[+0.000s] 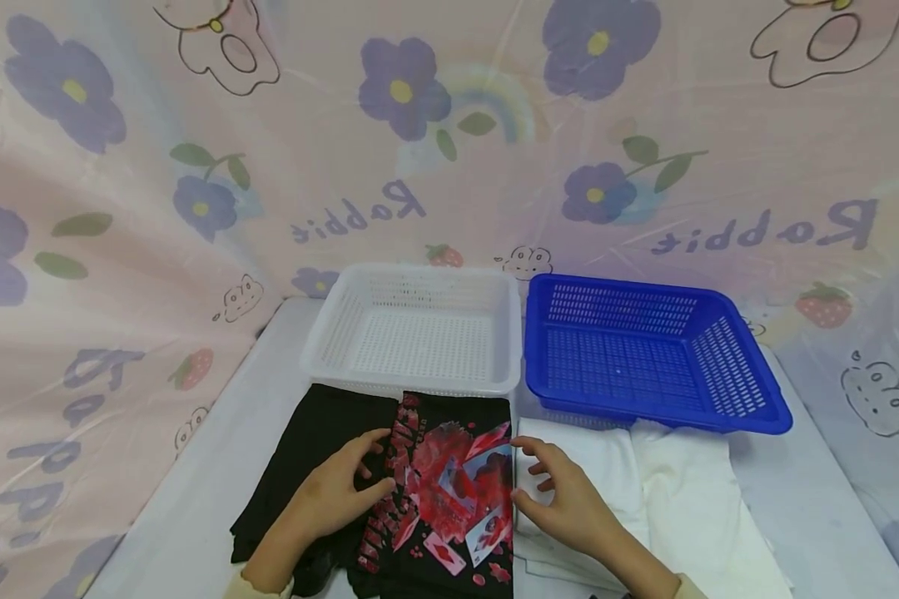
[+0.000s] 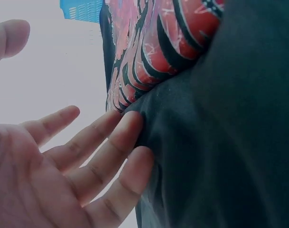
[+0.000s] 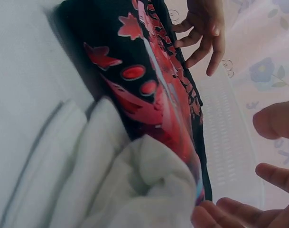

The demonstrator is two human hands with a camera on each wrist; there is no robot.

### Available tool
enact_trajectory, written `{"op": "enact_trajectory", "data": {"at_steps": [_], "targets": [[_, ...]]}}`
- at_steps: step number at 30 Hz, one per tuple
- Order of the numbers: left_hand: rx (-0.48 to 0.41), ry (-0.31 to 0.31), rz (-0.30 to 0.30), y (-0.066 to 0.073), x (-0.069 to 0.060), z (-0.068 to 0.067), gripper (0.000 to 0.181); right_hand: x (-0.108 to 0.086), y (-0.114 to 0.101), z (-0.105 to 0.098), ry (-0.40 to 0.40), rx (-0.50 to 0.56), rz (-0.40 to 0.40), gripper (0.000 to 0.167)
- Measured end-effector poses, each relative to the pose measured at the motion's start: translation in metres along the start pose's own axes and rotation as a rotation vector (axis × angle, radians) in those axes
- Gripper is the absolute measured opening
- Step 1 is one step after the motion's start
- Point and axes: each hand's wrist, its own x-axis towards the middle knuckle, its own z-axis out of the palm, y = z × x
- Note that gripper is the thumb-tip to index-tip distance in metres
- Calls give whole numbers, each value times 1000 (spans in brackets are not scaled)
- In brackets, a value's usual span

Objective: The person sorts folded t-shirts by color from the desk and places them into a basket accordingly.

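Observation:
A folded black garment with a bold red print [image 1: 457, 482] lies in front of me, overlapping a plain black garment [image 1: 292, 466] on its left. My left hand [image 1: 337, 491] is over the seam between the two, fingers spread and loosely bent; in the left wrist view its fingertips [image 2: 132, 123] meet the black cloth. At the printed garment's right edge is my right hand [image 1: 569, 503], fingers loosely bent and gripping nothing. In the right wrist view this hand [image 3: 248, 216] has its fingers beside the printed cloth. White folded garments [image 1: 577, 474] lie under and beside the right hand.
Behind the clothes stands a white perforated basket [image 1: 505, 333], with a blue one [image 1: 752, 366] to its right, both with nothing inside. Another white garment [image 1: 697, 507] lies below the blue basket. A patterned curtain [image 1: 479, 225] hangs around the white table [image 1: 817, 499].

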Motion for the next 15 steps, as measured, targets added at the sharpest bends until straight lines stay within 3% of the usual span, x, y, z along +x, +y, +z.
{"op": "enact_trajectory", "data": {"at_steps": [7, 15], "targets": [[59, 15, -38, -3, 0, 5, 69, 4, 2, 7, -29, 0, 28, 61], [129, 5, -22, 0, 5, 7, 72, 9, 6, 14, -68, -4, 112, 63]]}}
